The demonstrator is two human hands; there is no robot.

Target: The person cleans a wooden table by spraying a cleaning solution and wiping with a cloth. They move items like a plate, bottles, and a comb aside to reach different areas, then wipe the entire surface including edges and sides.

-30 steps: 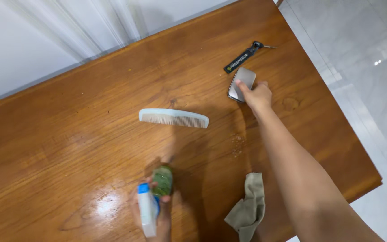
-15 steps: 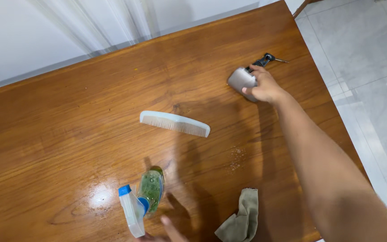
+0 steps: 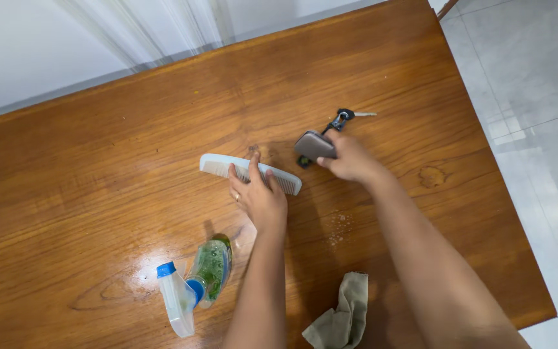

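My right hand (image 3: 350,158) grips a small grey case (image 3: 314,145) above the wooden table (image 3: 98,174), with a black key strap and keys (image 3: 341,119) hanging from the same grasp. My left hand (image 3: 258,196) lies with spread fingers on a pale blue comb (image 3: 221,165) flat on the table, its fingertips touching the comb's middle. Behind the left forearm, a spray bottle (image 3: 192,289) with green liquid, a white trigger and a blue cap lies on its side, untouched.
A crumpled olive cloth (image 3: 343,320) sits at the table's near edge between my forearms. Small wet drops (image 3: 340,226) and a shiny wet patch (image 3: 156,265) mark the wood. A white wall runs behind; tiled floor (image 3: 537,97) lies to the right.
My left hand let go of the spray bottle, which now lies on the table, and reached forward onto the comb. My right hand lifted the grey case and keys and carried them left.
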